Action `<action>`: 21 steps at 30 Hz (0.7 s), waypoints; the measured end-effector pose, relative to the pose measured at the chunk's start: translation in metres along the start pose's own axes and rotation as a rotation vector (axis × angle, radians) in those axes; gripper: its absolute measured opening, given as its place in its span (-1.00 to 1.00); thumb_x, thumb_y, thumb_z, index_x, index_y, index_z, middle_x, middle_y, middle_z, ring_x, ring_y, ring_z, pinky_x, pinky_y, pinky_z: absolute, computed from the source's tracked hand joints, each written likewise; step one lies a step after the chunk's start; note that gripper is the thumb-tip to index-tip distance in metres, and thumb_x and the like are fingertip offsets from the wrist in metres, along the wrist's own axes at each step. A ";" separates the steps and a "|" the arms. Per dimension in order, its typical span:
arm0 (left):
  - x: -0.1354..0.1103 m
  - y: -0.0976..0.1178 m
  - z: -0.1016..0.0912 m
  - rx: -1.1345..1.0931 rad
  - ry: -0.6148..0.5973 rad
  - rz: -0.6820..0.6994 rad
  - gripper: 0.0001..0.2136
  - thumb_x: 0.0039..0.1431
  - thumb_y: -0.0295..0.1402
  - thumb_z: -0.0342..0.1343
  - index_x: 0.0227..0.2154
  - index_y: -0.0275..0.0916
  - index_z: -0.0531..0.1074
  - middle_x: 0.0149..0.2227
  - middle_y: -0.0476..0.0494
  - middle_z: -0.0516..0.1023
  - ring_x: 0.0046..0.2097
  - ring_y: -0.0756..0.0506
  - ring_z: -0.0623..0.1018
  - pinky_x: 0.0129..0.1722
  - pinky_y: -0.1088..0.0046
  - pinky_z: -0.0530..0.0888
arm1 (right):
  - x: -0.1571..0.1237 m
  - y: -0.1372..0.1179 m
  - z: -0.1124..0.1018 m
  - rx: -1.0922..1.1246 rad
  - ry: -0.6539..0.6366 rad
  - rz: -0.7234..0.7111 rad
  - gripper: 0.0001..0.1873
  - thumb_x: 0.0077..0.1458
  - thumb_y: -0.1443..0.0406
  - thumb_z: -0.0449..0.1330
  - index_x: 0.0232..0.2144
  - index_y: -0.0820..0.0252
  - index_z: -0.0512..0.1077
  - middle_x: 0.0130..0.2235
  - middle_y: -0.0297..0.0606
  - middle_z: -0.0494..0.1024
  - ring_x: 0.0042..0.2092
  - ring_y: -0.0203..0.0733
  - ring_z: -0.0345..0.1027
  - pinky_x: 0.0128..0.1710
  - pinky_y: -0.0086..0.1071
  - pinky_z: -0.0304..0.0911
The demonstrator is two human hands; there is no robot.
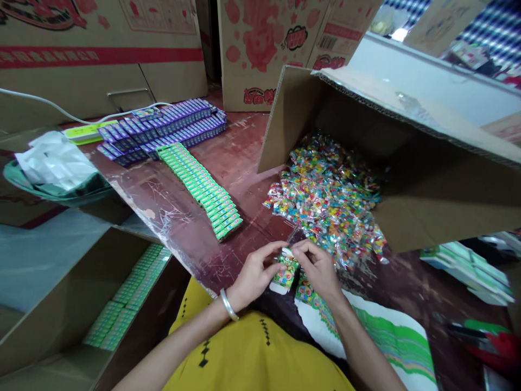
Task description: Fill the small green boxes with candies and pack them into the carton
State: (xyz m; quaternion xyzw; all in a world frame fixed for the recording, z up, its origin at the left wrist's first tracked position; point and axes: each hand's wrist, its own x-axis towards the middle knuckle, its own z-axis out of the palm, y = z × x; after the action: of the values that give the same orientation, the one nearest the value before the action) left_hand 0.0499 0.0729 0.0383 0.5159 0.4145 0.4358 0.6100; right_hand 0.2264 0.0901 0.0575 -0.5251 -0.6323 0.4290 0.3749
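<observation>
A small green candy box (286, 271) with colourful round prints is between my two hands, its white end flaps standing out at top and bottom. My left hand (260, 269) grips its left side, thumb across the front. At the top right corner, my right hand (316, 266) pinches the box near the upper flap. Under my right forearm lies a stack of flat green cartons (391, 339) on a white sheet. Just beyond my hands spreads a heap of small clear candy packets (325, 195), spilling from a tilted cardboard box (439, 184).
A row of green boxes (203, 190) stands on the red table (248, 146), with purple boxes (175, 127) behind it. A carton (52, 347) at lower left holds packed green boxes. A green bag with white paper (57, 163) sits left. Large printed cartons (101, 49) line the back.
</observation>
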 end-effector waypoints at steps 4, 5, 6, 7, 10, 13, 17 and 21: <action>0.001 -0.003 -0.001 -0.030 0.034 -0.016 -0.64 0.10 -0.45 0.15 -0.01 -0.17 0.41 -0.09 -0.11 0.54 -0.13 -0.11 0.53 -0.09 0.39 0.44 | -0.010 -0.007 -0.004 -0.157 -0.132 0.010 -0.68 0.02 0.22 0.29 -0.13 0.07 0.41 -0.10 -0.25 0.47 -0.11 -0.15 0.37 -0.25 -0.37 0.33; 0.001 -0.004 -0.002 -0.034 0.043 -0.025 -0.65 0.09 -0.45 0.15 -0.02 -0.18 0.41 -0.10 -0.11 0.55 -0.13 -0.11 0.53 -0.10 0.39 0.44 | -0.011 -0.008 -0.005 -0.201 -0.166 0.003 -0.59 -0.03 0.23 0.32 -0.09 0.05 0.39 -0.06 -0.25 0.45 -0.10 -0.15 0.36 -0.24 -0.37 0.33; 0.001 -0.006 -0.001 -0.035 0.056 -0.035 -0.65 0.09 -0.44 0.15 -0.02 -0.19 0.42 -0.09 -0.12 0.55 -0.13 -0.12 0.54 -0.09 0.38 0.44 | -0.013 -0.009 -0.006 -0.238 -0.200 -0.008 -0.51 -0.07 0.24 0.34 -0.04 0.03 0.37 -0.02 -0.25 0.43 -0.08 -0.14 0.36 -0.23 -0.36 0.34; 0.001 -0.007 -0.001 -0.031 0.072 -0.044 -0.66 0.09 -0.43 0.15 -0.03 -0.19 0.43 -0.08 -0.13 0.55 -0.11 -0.13 0.53 -0.08 0.36 0.44 | -0.014 -0.011 -0.006 -0.267 -0.226 -0.020 -0.44 -0.11 0.23 0.36 -0.01 0.02 0.35 0.00 -0.24 0.41 -0.06 -0.13 0.35 -0.22 -0.35 0.35; 0.000 -0.010 0.002 0.000 0.093 -0.053 -0.71 0.10 -0.41 0.15 -0.08 -0.18 0.48 -0.03 -0.15 0.53 -0.06 -0.15 0.52 -0.03 0.35 0.42 | -0.017 -0.013 -0.004 -0.307 -0.245 -0.032 -0.39 -0.13 0.21 0.38 0.01 0.00 0.33 0.03 -0.23 0.39 -0.05 -0.12 0.34 -0.22 -0.34 0.36; 0.001 -0.009 0.003 -0.016 0.070 -0.072 -0.72 0.07 -0.41 0.18 -0.11 -0.19 0.46 -0.11 -0.13 0.55 -0.16 -0.11 0.53 -0.12 0.39 0.45 | -0.015 -0.008 -0.010 -0.333 -0.190 -0.029 -0.57 -0.02 0.19 0.30 -0.06 0.02 0.37 0.00 -0.23 0.43 -0.06 -0.14 0.37 -0.25 -0.36 0.36; 0.007 -0.007 -0.005 -0.040 0.199 -0.058 -0.76 -0.03 -0.39 0.27 -0.31 -0.23 0.33 -0.37 0.02 0.44 -0.34 0.01 0.46 -0.33 0.54 0.41 | -0.005 0.015 -0.049 -0.515 0.294 0.043 -0.73 0.14 0.10 0.15 -0.18 0.13 0.39 -0.25 -0.20 0.52 -0.26 -0.15 0.42 -0.32 -0.34 0.30; 0.012 -0.008 -0.009 -0.095 0.249 -0.114 -0.71 -0.01 -0.31 0.27 -0.32 -0.23 0.26 -0.39 0.06 0.35 -0.46 0.08 0.37 -0.52 0.62 0.36 | -0.002 0.044 -0.087 -0.975 0.320 0.158 -0.79 0.12 0.12 0.16 -0.39 0.13 0.42 -0.37 -0.22 0.50 -0.36 -0.12 0.39 -0.41 -0.34 0.16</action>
State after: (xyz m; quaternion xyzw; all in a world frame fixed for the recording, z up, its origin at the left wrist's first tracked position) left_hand 0.0451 0.0862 0.0287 0.4039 0.4947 0.4802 0.6013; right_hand 0.3228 0.1042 0.0464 -0.7438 -0.6520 0.0260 0.1450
